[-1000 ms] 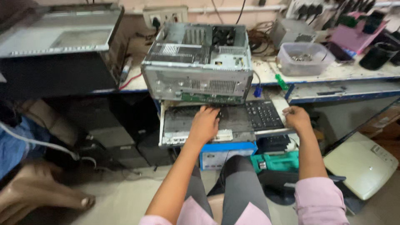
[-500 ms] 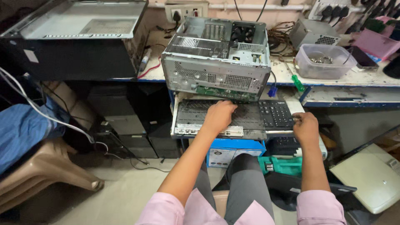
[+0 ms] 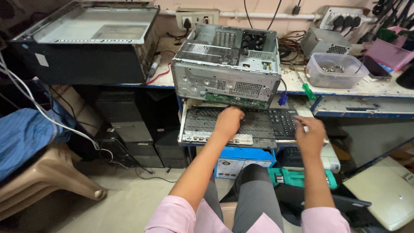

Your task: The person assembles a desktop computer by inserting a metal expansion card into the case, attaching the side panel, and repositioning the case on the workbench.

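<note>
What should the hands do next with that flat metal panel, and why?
Probably bring the right hand back to the panel's right edge for a two-handed grip. Only the left hand rests on it, the right one is blurred above the keyboard, and the panel sits just under the open computer case.
</note>
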